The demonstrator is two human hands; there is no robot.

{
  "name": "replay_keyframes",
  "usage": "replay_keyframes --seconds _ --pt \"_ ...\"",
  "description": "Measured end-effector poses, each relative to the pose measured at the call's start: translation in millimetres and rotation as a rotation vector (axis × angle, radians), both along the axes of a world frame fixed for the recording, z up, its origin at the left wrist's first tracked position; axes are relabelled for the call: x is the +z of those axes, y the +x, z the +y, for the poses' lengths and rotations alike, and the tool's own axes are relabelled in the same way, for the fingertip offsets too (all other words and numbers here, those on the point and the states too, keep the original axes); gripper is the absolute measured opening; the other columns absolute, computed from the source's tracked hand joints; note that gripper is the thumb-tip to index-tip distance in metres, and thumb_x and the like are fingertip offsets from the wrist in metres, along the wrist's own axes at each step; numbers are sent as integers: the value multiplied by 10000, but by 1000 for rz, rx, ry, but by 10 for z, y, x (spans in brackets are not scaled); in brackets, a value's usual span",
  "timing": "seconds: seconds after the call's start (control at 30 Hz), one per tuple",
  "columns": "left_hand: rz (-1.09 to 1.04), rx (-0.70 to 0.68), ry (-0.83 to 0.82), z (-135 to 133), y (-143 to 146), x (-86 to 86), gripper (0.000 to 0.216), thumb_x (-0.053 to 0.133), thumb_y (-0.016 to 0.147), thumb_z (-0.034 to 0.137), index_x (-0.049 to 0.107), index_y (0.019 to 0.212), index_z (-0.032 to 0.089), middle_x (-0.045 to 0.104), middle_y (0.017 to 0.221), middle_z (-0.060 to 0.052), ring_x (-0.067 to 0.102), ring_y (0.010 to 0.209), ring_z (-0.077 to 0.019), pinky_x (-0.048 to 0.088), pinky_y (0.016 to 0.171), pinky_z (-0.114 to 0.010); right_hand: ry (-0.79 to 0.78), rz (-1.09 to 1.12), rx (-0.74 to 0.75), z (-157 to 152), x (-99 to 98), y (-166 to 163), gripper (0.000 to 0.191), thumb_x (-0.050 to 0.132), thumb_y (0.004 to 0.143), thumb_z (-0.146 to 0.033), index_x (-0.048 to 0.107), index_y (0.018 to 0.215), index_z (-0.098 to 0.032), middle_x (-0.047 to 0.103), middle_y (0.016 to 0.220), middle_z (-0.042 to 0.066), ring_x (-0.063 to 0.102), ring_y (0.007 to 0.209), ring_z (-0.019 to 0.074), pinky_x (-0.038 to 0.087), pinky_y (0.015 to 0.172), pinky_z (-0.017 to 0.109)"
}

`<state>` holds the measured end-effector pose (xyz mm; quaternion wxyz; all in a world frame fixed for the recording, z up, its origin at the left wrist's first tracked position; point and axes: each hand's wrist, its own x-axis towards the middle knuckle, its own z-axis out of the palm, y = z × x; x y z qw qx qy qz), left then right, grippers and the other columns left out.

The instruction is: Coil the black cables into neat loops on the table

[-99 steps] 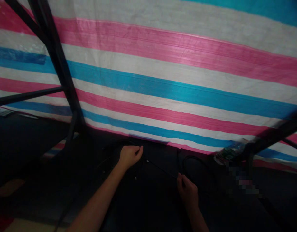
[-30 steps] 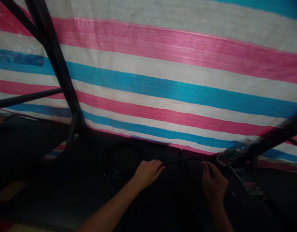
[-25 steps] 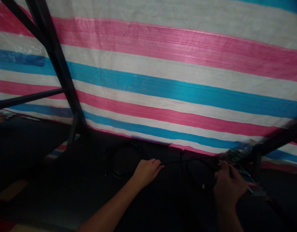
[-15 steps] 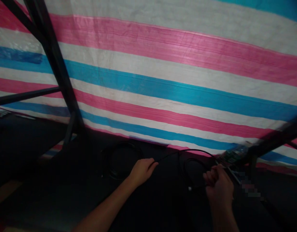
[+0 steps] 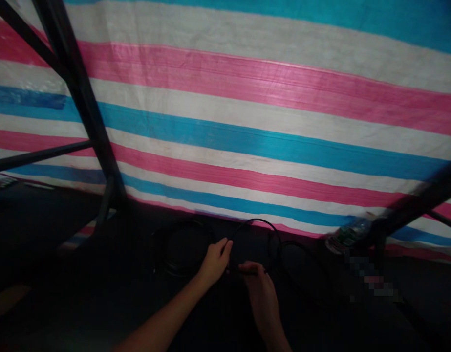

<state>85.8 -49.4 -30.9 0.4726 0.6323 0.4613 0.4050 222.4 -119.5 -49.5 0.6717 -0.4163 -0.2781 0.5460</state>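
A thin black cable (image 5: 255, 223) rises in a small loop over the dark surface, in front of a striped tarp. My left hand (image 5: 215, 260) pinches one side of that loop, fingers closed on it. Close beside it, my right hand (image 5: 260, 285) is curled around the cable's other side, so the two hands almost touch. Just left of my left hand lies a coiled black cable (image 5: 179, 247). Another dark coil (image 5: 302, 264) rests to the right. The dim light hides the cable ends.
A pink, blue and white striped tarp (image 5: 269, 122) fills the background. Black metal frame bars (image 5: 82, 102) cross at the left, and another bar (image 5: 419, 203) slants at the right. A plastic water bottle (image 5: 346, 234) lies by the right bar. The dark table surface (image 5: 45, 234) spreads leftwards.
My right hand has swung left from near the bottle to meet my left hand. The cable between them has gone from a stretched line to a raised loop. My left hand barely moved.
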Motion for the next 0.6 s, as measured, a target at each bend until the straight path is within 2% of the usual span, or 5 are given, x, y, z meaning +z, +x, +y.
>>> replay_keyframes --seconds 0.1,0.23,0.33,0.47,0.6 --pt "211 -75 160 32 -100 60 426 334 977 511 496 730 204 504 551 32 552 474 -131 340 461 -219 -60 -80 96 2 50 300 338 758 709 -519 748 861 -216 703 892 83 641 866 246 506 739 368" --pt "498 -265 399 -37 -108 104 369 386 983 424 569 759 196 584 652 -3 578 617 -142 345 578 -236 -87 -98 67 39 322 904 440 682 708 -655 730 816 -230 660 740 41 615 687 196 507 632 336" --pt "614 -406 468 -127 -60 117 344 432 966 415 612 774 194 606 646 -12 576 606 -142 319 561 -241 -206 -403 280 20 555 1145 448 728 731 -560 728 991 -196 593 654 -9 527 544 115 414 503 231" --pt "638 -518 539 -205 -7 128 315 476 944 399 652 776 199 644 638 -22 588 570 -151 281 505 -259 -193 -758 668 20 670 949 423 666 819 -491 702 1094 -171 654 786 20 558 595 111 430 571 230" --pt "668 -531 564 -194 -3 111 300 498 932 363 679 760 196 687 675 -42 627 597 -169 317 517 -260 -68 -940 838 174 529 626 341 576 880 -444 713 816 -138 528 614 -27 411 528 85 304 483 194"
